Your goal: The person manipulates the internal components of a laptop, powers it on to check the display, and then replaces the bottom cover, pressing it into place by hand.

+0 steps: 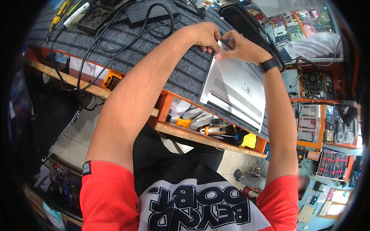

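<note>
A silver laptop [231, 82] lies bottom side up on a grey striped mat [185, 73], turned at a slant. The vent strip and small feet on its underside face me. Both my hands meet at its far left corner. My left hand [207, 37] has its fingers curled at that corner's edge. From the right, my right hand [243, 48], with a black band on the wrist, presses its thumb on the underside while its forefinger bends over the far edge. The fingertips partly cover the corner, so I cannot see whether a small tool is between them.
Black cables [144, 29] loop over the mat beside a dark flat box [152, 10], a black tray [96, 18] and pen-like tools [73, 15]. A long black object [241, 21] lies beyond the laptop. Below the bench edge, an open drawer [192, 136] holds screwdrivers and gloves.
</note>
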A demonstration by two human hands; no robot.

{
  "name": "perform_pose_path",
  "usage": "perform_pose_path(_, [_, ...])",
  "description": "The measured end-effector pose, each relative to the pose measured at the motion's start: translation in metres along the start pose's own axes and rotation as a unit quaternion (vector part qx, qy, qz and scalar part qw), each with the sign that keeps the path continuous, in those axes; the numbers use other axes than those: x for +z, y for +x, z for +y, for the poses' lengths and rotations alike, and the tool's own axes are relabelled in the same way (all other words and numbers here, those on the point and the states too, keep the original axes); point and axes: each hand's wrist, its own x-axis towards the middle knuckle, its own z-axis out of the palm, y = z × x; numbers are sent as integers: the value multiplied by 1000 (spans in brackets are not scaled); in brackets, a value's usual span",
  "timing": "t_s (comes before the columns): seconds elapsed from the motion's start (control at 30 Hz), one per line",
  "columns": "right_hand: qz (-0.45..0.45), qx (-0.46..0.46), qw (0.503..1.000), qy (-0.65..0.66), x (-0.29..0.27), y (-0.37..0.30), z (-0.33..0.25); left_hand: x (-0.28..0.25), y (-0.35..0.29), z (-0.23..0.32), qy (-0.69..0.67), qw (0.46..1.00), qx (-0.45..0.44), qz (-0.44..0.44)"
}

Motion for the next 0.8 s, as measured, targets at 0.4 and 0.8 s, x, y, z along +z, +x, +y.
perform_pose_path(0.4, [116, -177, 976, -57, 50, -148, -120, 1, -2, 2, 128, 991, -10, -43])
perform_pose_path(0.8, [185, -189, 950, -166, 87, -154, -114, 5, -12, 11, 143, 990, 3, -18])
